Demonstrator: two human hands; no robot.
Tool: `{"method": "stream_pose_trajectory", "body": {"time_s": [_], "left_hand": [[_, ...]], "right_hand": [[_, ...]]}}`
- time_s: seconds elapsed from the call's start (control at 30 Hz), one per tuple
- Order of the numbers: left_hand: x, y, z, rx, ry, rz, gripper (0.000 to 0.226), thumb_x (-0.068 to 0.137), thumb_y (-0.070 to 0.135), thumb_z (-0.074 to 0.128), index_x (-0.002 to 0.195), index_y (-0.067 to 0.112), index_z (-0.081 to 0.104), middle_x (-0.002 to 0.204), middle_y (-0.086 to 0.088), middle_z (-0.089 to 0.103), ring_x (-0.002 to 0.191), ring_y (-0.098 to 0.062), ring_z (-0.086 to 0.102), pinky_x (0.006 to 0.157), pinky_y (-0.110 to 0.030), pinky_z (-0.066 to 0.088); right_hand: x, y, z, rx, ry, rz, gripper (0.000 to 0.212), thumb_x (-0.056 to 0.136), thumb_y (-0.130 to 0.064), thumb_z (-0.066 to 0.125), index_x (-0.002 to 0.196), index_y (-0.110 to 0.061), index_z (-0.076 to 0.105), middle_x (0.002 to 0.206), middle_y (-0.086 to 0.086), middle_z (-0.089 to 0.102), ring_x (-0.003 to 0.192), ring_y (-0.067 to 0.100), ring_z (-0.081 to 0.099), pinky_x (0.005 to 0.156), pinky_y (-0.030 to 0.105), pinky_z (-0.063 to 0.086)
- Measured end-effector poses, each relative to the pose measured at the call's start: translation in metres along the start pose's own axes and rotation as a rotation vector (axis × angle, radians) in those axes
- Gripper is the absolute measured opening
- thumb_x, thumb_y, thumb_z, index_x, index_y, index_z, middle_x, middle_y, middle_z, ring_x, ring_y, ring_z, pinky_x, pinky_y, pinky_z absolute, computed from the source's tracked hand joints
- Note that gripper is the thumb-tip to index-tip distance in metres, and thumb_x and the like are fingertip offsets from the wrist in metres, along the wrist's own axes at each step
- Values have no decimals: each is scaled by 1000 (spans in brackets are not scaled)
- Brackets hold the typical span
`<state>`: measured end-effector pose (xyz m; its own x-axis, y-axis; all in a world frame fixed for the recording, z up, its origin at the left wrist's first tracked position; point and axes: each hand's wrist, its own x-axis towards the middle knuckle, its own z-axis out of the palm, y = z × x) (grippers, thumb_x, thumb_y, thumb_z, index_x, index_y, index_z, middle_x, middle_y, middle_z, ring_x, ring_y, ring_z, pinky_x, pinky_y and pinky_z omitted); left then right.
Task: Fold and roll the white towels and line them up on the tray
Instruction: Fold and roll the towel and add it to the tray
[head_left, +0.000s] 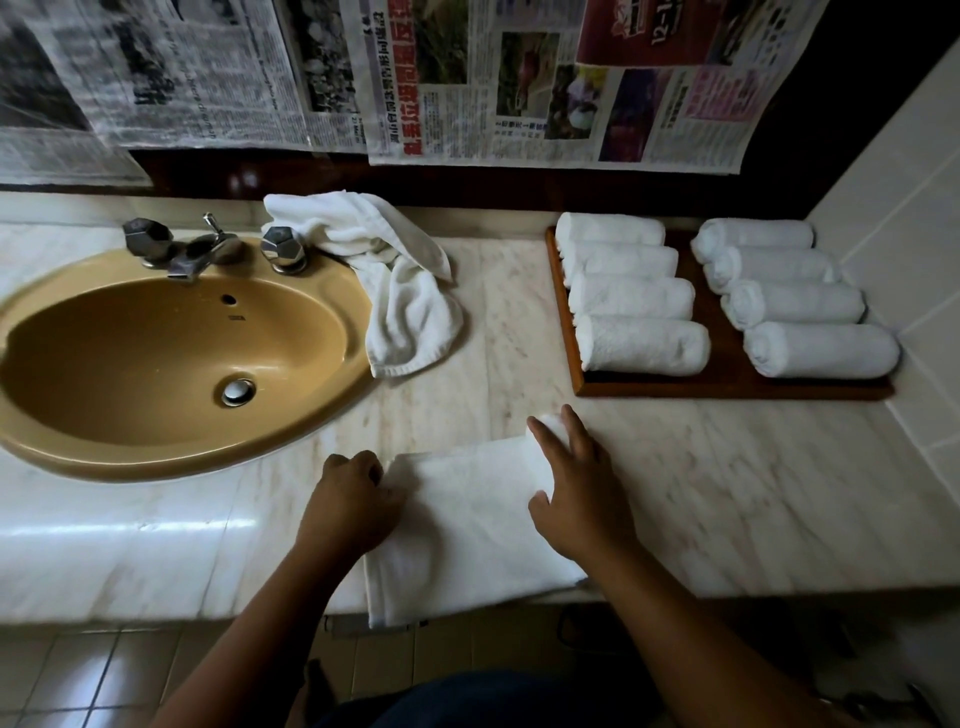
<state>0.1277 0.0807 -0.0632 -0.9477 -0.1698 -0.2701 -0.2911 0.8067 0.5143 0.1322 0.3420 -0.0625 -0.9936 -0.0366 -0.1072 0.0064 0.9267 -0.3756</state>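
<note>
A folded white towel (467, 525) lies flat on the marble counter near the front edge, its near end hanging slightly over. My left hand (348, 499) has its fingers curled on the towel's far left corner. My right hand (576, 488) lies on the towel's right edge with straight fingers, where a small bit of cloth sticks up by the fingertips. A wooden tray (727, 387) at the right holds several rolled white towels (644, 345) in two columns. Loose white towels (395, 270) lie crumpled beside the sink.
A tan oval sink (171, 358) with metal taps (192, 249) fills the counter's left. Newspaper sheets (519, 78) hang on the back wall. A tiled wall (914, 208) closes the right side just beyond the tray. Bare marble (727, 493) stretches in front of the tray.
</note>
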Motion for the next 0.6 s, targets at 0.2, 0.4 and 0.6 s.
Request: {"method": "stream_pose_trajectory", "body": {"time_s": [0.2, 0.4, 0.6], "left_hand": [[-4, -9, -8, 93, -20, -27, 51, 96, 49, 54, 62, 11, 54, 59, -2, 54, 57, -15, 52, 51, -27, 34], [-1, -11, -7, -143, 55, -150, 69, 100, 49, 47, 59, -4, 63, 56, -17, 63, 56, -29, 61, 57, -31, 44], [-5, -11, -4, -291, 98, -155, 39, 90, 35, 71, 60, 9, 71, 53, -8, 65, 52, -25, 64, 53, -32, 50]], "right_hand": [[0, -1, -1, -7, 3, 3, 83, 86, -24, 61, 154, -46, 20, 167, -9, -4, 144, 27, 26, 104, 42, 45], [0, 0, 1, -2, 10, 6, 83, 85, -25, 62, 154, -46, 22, 167, -10, -3, 143, 27, 28, 102, 42, 47], [0, 1, 1, -6, 14, -4, 82, 86, -25, 62, 154, -46, 21, 166, -11, -5, 143, 28, 27, 100, 41, 48]]}}
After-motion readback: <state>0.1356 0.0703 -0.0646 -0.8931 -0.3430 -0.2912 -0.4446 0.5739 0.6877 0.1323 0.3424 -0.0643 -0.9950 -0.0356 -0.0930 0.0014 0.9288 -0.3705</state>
